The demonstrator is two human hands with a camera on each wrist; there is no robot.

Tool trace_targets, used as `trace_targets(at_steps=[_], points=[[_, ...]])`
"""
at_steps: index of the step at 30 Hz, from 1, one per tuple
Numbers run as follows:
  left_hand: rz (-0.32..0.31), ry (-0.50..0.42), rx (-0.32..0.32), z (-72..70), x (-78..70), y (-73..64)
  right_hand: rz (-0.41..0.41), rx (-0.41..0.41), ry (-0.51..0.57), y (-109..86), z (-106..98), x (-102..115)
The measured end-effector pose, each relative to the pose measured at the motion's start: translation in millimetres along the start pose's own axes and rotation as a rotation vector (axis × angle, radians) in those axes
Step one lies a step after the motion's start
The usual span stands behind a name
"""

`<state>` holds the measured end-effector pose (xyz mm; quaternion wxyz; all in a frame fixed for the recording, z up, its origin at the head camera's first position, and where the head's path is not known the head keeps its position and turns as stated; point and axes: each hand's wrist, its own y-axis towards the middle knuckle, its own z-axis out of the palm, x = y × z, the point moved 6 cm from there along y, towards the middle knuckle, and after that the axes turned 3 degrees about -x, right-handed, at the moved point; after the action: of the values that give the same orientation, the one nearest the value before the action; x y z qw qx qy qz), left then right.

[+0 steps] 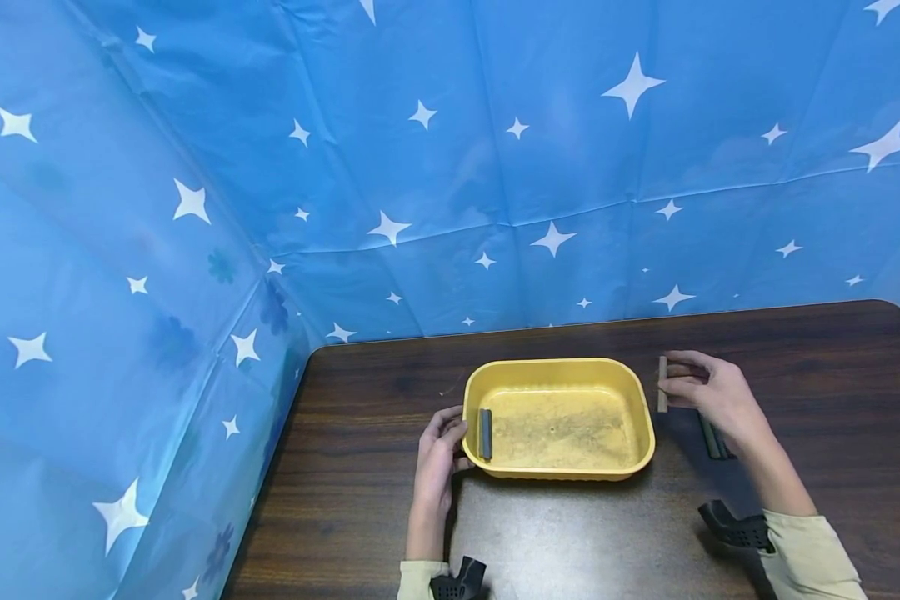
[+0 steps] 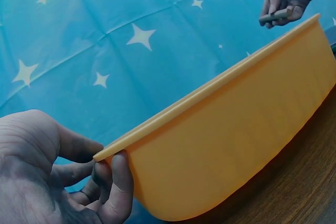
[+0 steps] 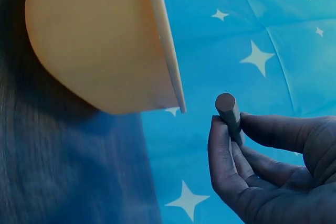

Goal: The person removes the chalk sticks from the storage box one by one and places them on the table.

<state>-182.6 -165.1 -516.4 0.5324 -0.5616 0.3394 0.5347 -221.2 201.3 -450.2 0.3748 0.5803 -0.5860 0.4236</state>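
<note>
A yellow plastic tray (image 1: 570, 417) rests on the table with a dark grey stick (image 1: 485, 433) lying inside, along its left end. At that end my left hand (image 1: 437, 458) pinches the rim, thumb above and fingers beneath it, as the left wrist view shows. Off the tray's right side, my right hand (image 1: 720, 400) holds a short beige-grey stick (image 3: 227, 103) between thumb and fingers, above the table. The stick has a blunt, rounded end; its material is unclear. Below the right hand lie dark green sticks (image 1: 712, 437), partly hidden by the hand and forearm.
The dark wood-grain table (image 1: 360, 433) reaches back to a blue curtain (image 1: 450, 183) with white stars. More of this curtain hangs along the left side. Black wrist cameras (image 1: 735, 527) sit on both cuffs.
</note>
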Motion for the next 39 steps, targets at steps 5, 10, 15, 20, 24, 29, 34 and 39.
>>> trace_targets(at_steps=[5, 10, 15, 20, 24, 29, 34, 39], points=[[-0.004, 0.002, -0.003, -0.4, 0.2, -0.2, 0.008, -0.003, -0.011, -1.3, -5, -5], [-0.006, 0.006, -0.006, -0.4, 0.2, 0.0, 0.014, -0.002, -0.026, -3.5, -10, -12], [-0.003, 0.006, -0.005, -0.4, 0.2, 0.3, 0.021, -0.011, -0.044, -4.1, -15, -19], [0.000, 0.003, -0.005, -0.6, 0.8, 0.7, 0.023, -0.029, -0.081, -4.8, -21, -27], [-0.001, 0.001, -0.006, -0.8, 1.3, 0.8, 0.024, -0.041, -0.113, -6.1, -26, -33], [-0.001, -0.007, -0.004, -0.2, 1.2, 0.7, 0.038, -0.046, -0.122, -8.0, -34, -43], [-0.003, -0.004, -0.003, 0.0, 1.2, 0.7, 0.039, -0.057, -0.124, -10.7, -42, -51], [-0.007, -0.005, -0.007, -0.2, 1.2, 0.4, 0.021, -0.068, -0.137, -13.0, -47, -57]])
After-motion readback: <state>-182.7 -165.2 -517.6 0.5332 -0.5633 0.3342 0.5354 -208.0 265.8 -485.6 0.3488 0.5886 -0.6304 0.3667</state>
